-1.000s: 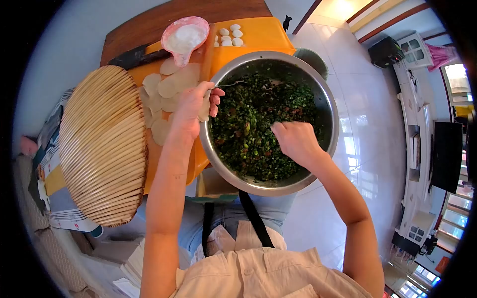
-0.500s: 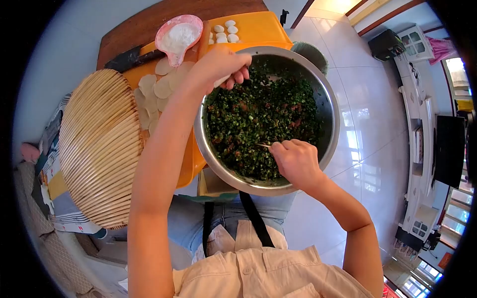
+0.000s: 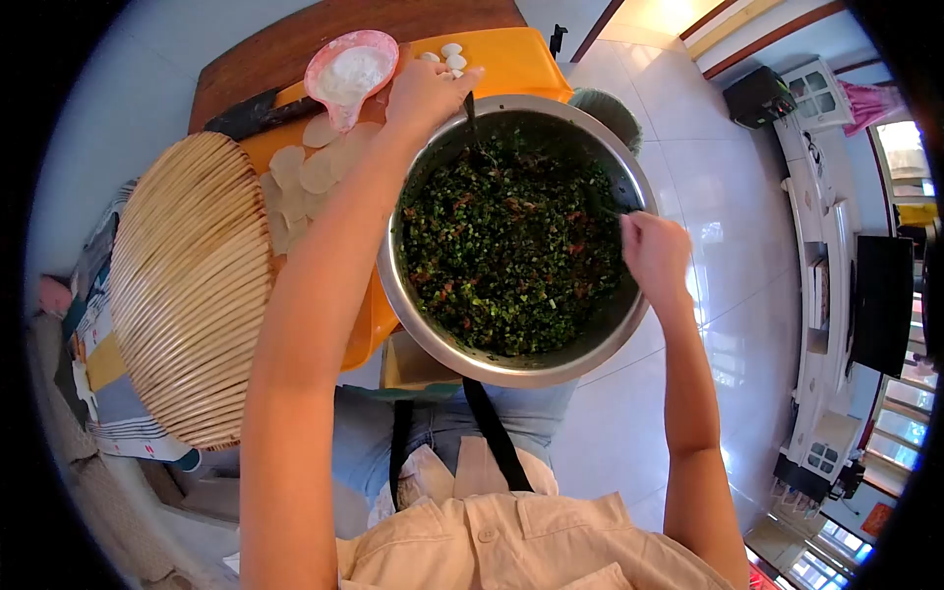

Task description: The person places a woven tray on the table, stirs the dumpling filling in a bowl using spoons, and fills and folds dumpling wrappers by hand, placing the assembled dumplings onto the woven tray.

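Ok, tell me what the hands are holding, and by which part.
The left hand holds a slim utensil by its upper end. Whether the right hand holds anything is too blurred to tell.

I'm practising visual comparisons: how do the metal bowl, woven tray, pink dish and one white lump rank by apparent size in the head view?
1. Metal bowl
2. Woven tray
3. Pink dish
4. White lump

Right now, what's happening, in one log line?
round silver metal bowl: chopped green filling inside | left hand: holding slender dark utensil | right hand: bowl's right side, grip unclear
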Action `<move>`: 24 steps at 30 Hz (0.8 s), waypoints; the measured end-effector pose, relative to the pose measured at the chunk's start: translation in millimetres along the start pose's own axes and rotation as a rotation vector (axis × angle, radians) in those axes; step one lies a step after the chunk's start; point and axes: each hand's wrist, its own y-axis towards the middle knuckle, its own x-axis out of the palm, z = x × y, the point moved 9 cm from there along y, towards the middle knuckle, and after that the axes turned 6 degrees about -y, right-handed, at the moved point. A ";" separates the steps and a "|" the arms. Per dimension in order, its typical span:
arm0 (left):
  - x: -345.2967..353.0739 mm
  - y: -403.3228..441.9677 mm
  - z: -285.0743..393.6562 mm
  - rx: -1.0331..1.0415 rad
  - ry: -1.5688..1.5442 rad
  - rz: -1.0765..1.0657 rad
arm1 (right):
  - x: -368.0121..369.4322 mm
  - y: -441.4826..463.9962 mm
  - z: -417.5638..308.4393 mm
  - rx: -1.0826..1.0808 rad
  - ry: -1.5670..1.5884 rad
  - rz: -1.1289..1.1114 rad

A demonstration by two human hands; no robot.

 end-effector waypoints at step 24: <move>-42.6 -211.0 6.1 -0.591 -1.116 -0.197 | -35.4 -70.6 -106.0 -0.285 0.213 -0.010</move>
